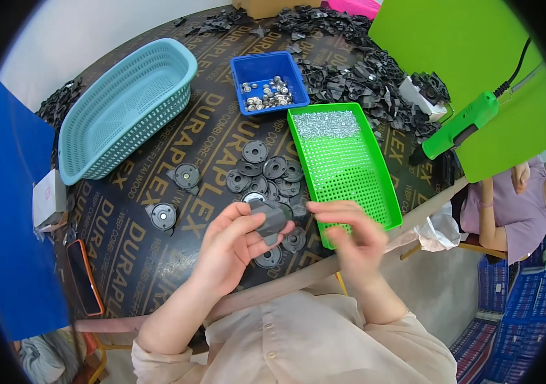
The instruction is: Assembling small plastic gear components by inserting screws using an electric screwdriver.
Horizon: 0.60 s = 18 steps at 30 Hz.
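My left hand (221,249) is closed around a dark grey, angular plastic part (269,221), held over the near side of the table. To its right hovers my right hand (357,240), fingers stretched leftward and apart, with nothing seen in it. It is in front of the near end of a green perforated tray (385,168), which has small silvery screws (327,124) at its far end. Just beyond my left hand lies a pile of round black plastic discs (255,152). Two similar pieces, one disc (186,176) and another disc (162,216), lie apart on the left.
A blue bin (242,64) holds small round metal parts. Left of it stands a teal basket (125,121); nearer is an orange-edged phone (85,278). Black parts (362,83) heap at the back. A green electric screwdriver (465,125) hangs right, near another person (519,205).
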{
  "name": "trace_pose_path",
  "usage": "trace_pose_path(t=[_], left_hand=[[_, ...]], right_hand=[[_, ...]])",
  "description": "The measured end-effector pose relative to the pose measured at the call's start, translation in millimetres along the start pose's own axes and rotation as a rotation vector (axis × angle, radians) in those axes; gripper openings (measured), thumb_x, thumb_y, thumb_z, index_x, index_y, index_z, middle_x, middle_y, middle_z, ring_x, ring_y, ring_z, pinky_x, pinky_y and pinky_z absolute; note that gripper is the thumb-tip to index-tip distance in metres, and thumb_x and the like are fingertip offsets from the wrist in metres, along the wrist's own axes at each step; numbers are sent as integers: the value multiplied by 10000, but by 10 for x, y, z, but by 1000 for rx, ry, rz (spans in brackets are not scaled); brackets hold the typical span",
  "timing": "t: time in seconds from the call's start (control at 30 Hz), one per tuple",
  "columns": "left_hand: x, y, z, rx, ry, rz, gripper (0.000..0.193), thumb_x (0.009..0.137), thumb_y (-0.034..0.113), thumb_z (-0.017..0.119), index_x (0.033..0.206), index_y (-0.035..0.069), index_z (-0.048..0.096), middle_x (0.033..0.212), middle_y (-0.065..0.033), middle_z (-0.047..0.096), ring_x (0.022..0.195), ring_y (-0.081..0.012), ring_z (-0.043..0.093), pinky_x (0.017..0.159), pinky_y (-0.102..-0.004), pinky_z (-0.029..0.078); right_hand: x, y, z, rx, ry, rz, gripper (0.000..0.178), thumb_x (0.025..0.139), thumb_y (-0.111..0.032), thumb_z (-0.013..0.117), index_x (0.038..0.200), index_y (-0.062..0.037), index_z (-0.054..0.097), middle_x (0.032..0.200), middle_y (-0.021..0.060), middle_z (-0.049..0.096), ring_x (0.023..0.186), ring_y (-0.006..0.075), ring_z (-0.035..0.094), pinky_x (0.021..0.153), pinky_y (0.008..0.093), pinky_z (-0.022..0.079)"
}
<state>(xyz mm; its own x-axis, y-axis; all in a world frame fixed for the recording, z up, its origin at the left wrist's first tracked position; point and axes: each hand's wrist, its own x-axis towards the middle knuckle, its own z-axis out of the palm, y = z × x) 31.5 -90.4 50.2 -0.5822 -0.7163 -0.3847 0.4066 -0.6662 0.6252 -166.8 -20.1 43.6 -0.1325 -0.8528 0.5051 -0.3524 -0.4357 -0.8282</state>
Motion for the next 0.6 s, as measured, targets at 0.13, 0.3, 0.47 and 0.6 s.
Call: trace_pose_path(t=[0.13, 0.3, 0.47, 0.6], left_hand=[[-21, 38, 21, 12, 29, 78, 99, 936, 106, 560, 1011, 85, 498, 1088, -138, 658, 1040, -264, 657, 886, -350, 523], [-8, 4, -13, 123, 94, 68, 96, 940, 110, 524, 1021, 58, 523, 1094, -139, 659, 1051, -284, 652, 911, -341, 526], [5, 1, 4, 119, 69, 41, 181, 927, 118, 559, 1089, 35, 559, 1107, -142, 663, 1039, -277, 658, 913, -337, 524], [-46, 50, 39, 124, 73, 30, 245, 918, 121, 567, 1138, 15, 563, 1114, -155, 659, 1044, -294, 653, 909, -339, 526]], right_hand=[[-129, 109, -415, 87, 311, 180, 135, 933, -54, 582, 1033, 22, 631, 1011, 149, 697, 879, 191, 651, 789, 298, 502], [-234, 212, -545, -11, 488, 287, 129, 914, 4, 589, 1036, 26, 625, 974, 129, 696, 866, 168, 648, 792, 285, 495], [-216, 129, -490, -308, 321, 76, 136, 904, 27, 592, 1029, 43, 643, 937, 115, 694, 888, 163, 644, 814, 259, 477], [-104, 139, -479, -401, 299, 42, 229, 886, 48, 586, 1109, 29, 634, 1041, 117, 673, 923, 156, 631, 808, 265, 480]])
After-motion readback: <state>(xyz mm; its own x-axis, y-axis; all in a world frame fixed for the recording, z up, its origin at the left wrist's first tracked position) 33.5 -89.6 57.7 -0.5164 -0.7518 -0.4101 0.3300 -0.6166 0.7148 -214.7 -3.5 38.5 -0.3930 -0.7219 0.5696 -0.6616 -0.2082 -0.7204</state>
